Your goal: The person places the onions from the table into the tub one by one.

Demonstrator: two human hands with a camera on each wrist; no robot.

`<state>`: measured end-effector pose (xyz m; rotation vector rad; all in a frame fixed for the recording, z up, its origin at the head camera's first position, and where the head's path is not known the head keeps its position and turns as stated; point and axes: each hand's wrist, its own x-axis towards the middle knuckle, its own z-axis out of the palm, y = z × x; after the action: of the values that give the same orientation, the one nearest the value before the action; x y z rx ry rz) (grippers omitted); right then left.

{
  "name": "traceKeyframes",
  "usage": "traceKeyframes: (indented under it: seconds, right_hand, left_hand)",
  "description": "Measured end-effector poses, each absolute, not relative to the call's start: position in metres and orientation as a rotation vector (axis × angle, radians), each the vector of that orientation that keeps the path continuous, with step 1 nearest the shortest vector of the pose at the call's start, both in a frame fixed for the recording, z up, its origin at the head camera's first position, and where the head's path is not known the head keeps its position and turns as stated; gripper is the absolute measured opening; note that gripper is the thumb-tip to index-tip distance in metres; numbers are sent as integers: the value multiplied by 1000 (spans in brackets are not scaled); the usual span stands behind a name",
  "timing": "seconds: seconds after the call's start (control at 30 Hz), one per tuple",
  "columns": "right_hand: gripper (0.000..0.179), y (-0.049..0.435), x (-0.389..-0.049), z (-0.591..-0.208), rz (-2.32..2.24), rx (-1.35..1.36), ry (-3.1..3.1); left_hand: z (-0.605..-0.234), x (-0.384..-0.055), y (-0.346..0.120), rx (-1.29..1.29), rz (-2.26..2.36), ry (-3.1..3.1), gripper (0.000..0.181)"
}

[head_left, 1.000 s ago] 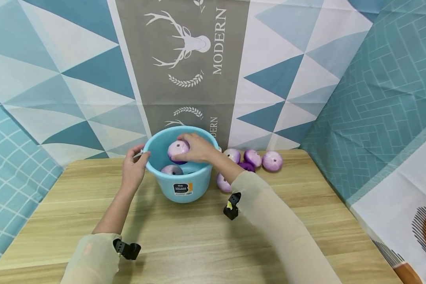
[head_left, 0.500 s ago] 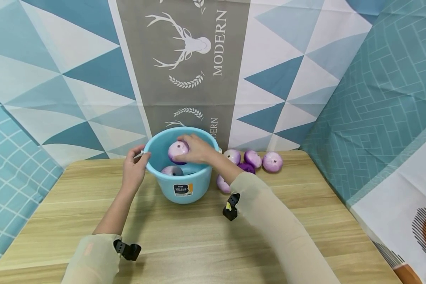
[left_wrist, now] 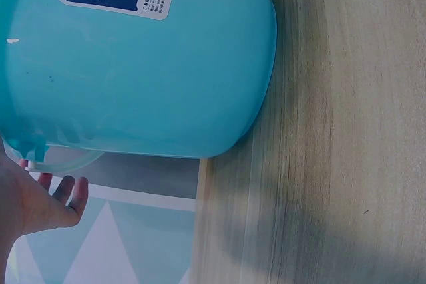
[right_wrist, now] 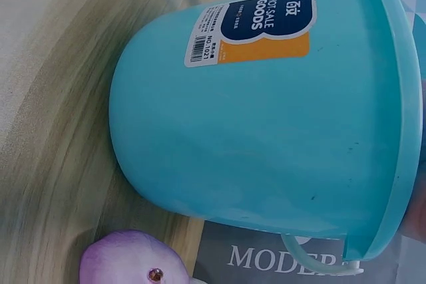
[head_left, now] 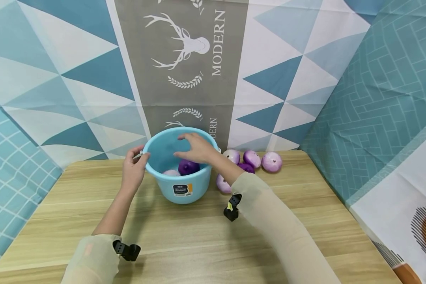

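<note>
A light blue bucket (head_left: 202, 188) stands upright on the wooden table, a label on its front. My left hand (head_left: 133, 169) grips the bucket's rim on the left, by the handle joint, thumb at the edge. Over the bucket's mouth, my right hand (head_left: 198, 150) is spread with thumb and fingers apart, holding nothing. Just below it in the bucket lies a dark purple onion (head_left: 188, 167). Beside that one a paler onion (head_left: 171, 172) is partly hidden by the front rim. In the right wrist view the bucket wall (right_wrist: 253, 131) covers most of that hand.
To the bucket's right, several purple onions lie on the table, among them a pale onion (head_left: 271, 162) at the right end and a nearer onion (head_left: 223, 184) partly behind my right forearm. A patterned cloth wall (head_left: 269, 79) rises behind the table (head_left: 184, 244).
My right hand has let go of the onion, which has dropped into the bucket and now shows its dark side. The left hand has stayed on the rim.
</note>
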<state>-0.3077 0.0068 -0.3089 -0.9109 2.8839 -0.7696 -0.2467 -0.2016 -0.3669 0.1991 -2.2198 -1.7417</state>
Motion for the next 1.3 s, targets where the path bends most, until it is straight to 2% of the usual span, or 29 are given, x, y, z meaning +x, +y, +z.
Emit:
traceKeyframes:
  seconds: [0.4,0.6,1.3]
  right_hand:
    - [58,18,-304,-300,-971,-904,2829]
    - [57,25,-303,-295,-989,-835,2845]
    - [51,47,-301,-285,-1071,-846,2892]
  left_hand:
    - [-367,-246,-201,196,-1732,-2221,50]
    - [-366,-246,-201,194,-1729,-2217,49]
    - [-365,-246,-201,194,-1742,-2226,51]
